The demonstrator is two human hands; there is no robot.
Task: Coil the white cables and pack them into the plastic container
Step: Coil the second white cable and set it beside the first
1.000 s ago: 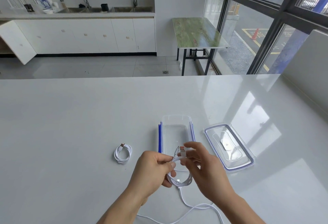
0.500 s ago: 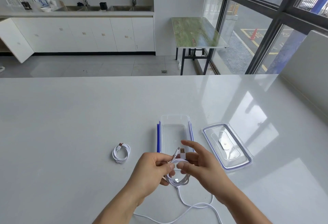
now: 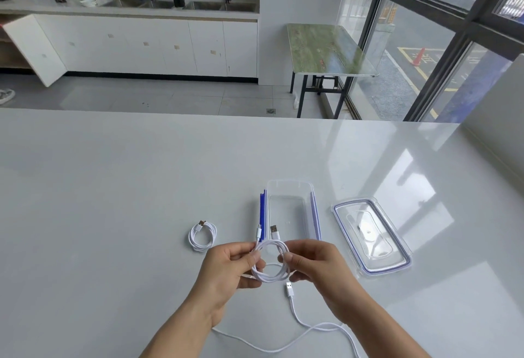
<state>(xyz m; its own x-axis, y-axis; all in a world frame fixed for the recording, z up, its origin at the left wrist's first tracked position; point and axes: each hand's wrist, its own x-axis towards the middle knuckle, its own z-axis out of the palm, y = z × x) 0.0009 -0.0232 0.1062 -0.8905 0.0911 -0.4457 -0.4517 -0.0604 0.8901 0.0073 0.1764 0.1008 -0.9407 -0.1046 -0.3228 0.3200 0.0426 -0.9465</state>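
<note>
Loose cable [image 3: 297, 326] cut off below, coil [image 3: 271, 261] partly behind fingers [image 3: 286, 257]

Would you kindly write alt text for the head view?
Two hands, left hand and right hand, hold a coiled cable over a white table. Behind it stands an open container, its lid to the right. A second coil lies left; a loose cable trails below.

glossy white table [image 3: 113, 215], clear plastic container [image 3: 289, 187]
</note>
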